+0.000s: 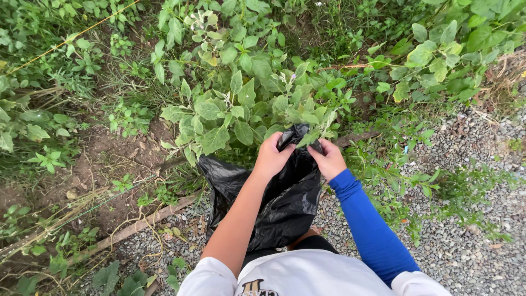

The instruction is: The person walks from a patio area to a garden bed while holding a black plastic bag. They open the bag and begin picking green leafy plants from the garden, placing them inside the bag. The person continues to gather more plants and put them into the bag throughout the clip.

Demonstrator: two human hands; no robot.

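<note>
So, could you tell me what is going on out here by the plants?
A person stands at the edge of a gravel path, facing a patch of leafy green plants. Both hands grip the top of a black plastic bag: the left hand on its left rim, the right hand, in a blue sleeve, on the right. A leafy sprig sits at the bag's mouth between the hands.

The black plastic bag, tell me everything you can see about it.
The black plastic bag is thin, glossy and crumpled, hanging slack in front of the person's body above grey gravel. The left hand and right hand grip its top edge, holding the mouth up beside a leafy green plant. Its contents are hidden.
</note>
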